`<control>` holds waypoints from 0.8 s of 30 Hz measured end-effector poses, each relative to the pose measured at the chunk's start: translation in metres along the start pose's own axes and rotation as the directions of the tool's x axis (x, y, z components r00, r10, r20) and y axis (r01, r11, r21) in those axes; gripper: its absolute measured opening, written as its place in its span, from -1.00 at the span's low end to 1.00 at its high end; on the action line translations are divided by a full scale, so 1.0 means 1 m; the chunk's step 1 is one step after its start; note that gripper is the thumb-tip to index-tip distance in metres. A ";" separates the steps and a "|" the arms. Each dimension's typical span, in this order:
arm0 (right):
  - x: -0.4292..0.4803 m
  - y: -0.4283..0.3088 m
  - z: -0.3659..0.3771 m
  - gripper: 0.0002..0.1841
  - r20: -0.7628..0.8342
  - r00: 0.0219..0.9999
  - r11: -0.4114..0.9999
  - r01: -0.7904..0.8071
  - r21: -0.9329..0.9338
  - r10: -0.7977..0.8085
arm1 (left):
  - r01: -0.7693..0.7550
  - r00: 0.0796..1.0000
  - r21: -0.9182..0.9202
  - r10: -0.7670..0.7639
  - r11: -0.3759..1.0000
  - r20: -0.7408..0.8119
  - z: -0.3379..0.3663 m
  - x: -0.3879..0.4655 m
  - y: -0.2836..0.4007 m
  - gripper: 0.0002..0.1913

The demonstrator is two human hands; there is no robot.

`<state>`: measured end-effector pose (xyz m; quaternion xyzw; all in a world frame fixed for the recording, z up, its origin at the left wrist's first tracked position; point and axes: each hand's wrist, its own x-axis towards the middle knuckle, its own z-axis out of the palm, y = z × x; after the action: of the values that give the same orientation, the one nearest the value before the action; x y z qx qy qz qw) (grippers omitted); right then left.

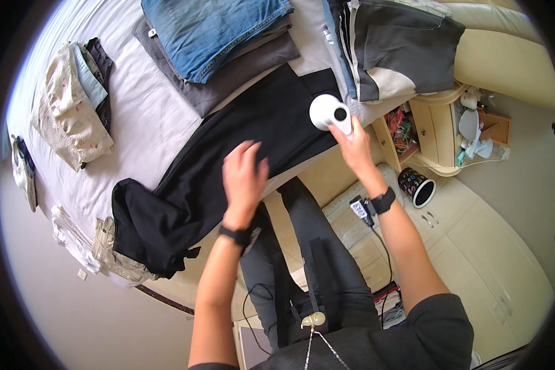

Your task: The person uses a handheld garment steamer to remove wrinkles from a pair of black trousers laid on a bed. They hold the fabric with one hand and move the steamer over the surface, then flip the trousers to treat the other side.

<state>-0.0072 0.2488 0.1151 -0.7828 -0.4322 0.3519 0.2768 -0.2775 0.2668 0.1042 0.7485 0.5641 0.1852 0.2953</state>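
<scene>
Black trousers (259, 125) lie lengthwise along the near edge of the bed, bunched at their left end. My right hand (355, 147) grips a white round handheld device (324, 111), possibly a lint remover, over the right end of the trousers. Its round face has a dark circle. Slightly blurred, my left hand (245, 173) is above the middle of the trousers with its fingers apart and nothing in it. Whether it touches the cloth I cannot tell.
Folded blue jeans (217, 32) lie on grey garments beyond the trousers. Folded dark grey clothing (407, 51) is at the right, a beige patterned garment (67, 106) at the left. A cabinet (430, 134) with an open drawer and a black patterned bin (416, 185) stand right of the bed.
</scene>
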 end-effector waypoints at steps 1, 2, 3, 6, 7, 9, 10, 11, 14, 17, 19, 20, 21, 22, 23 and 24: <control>-0.009 0.000 0.001 -0.58 -0.011 1.000 0.999 0.013 0.049 -0.012 | -0.069 0.997 -0.055 0.067 0.996 -0.036 0.025 0.023 0.016 -0.51; -0.015 0.001 0.002 -0.60 -0.018 0.999 0.996 -0.042 0.076 0.044 | -0.056 0.998 -0.057 0.054 0.997 -0.039 0.049 0.046 0.028 -0.42; -0.016 0.002 0.002 -0.61 -0.029 0.997 0.991 -0.071 0.113 0.075 | -0.036 0.999 -0.062 0.034 0.997 -0.030 0.070 0.065 0.036 -0.32; -0.007 0.013 -0.001 -0.65 -0.038 0.999 0.992 -0.028 0.125 0.032 | 0.047 0.990 0.144 -0.065 0.988 0.127 0.106 0.100 0.041 0.12; -0.002 0.018 -0.001 -0.65 -0.035 0.999 0.994 0.004 0.108 0.000 | 0.071 0.975 0.208 -0.112 0.976 0.193 0.112 0.104 0.039 0.21; 0.008 0.026 0.004 -0.64 0.007 0.997 0.994 0.072 0.078 -0.073 | 0.066 0.963 0.271 -0.132 0.960 0.235 0.117 0.105 0.033 0.40; 0.011 0.028 0.008 -0.61 0.055 0.998 0.999 0.043 -0.007 -0.042 | 0.062 0.970 0.274 -0.123 0.960 0.212 0.118 0.103 0.032 0.40; 0.019 0.029 0.014 -0.59 0.085 0.993 0.995 0.082 -0.057 -0.077 | 0.080 0.960 0.281 -0.150 0.956 0.238 0.118 0.102 0.030 0.40; 0.040 0.018 0.032 -0.55 0.150 0.986 0.964 -0.031 -0.265 0.073 | 0.089 0.963 0.297 -0.159 0.951 0.219 0.121 0.099 0.029 0.40; 0.076 0.003 0.048 -0.53 0.090 0.991 0.952 0.117 -0.282 -0.095 | 0.117 0.957 0.300 -0.189 0.947 0.220 0.123 0.100 0.029 0.38; 0.080 0.000 0.049 -0.52 0.090 0.994 0.942 0.088 -0.323 -0.062 | 0.110 0.959 0.287 -0.178 0.952 0.222 0.122 0.101 0.028 0.39; 0.076 0.002 0.045 -0.52 0.102 0.994 0.939 0.072 -0.336 -0.039 | 0.114 0.956 0.281 -0.182 0.953 0.231 0.121 0.102 0.027 0.39; 0.066 0.007 0.039 -0.52 0.120 0.992 0.936 0.073 -0.343 -0.033 | 0.104 0.959 0.281 -0.171 0.954 0.226 0.120 0.103 0.027 0.39; 0.047 0.013 0.029 -0.54 0.135 0.990 0.937 0.020 -0.348 0.029 | 0.107 0.956 0.283 -0.176 0.953 0.233 0.120 0.104 0.027 0.40; 0.028 0.021 0.022 -0.55 0.116 0.993 0.958 0.006 -0.288 0.028 | 0.114 0.952 0.282 -0.186 0.953 0.245 0.120 0.104 0.027 0.40; 0.015 0.028 0.013 -0.53 0.115 0.992 0.954 0.087 -0.287 -0.056 | 0.120 0.950 0.283 -0.193 0.951 0.244 0.120 0.105 0.027 0.41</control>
<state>0.0016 0.2506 0.0817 -0.7792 -0.5214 0.3149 0.1479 -0.1534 0.3337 0.0256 0.7518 0.5966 -0.0194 0.2802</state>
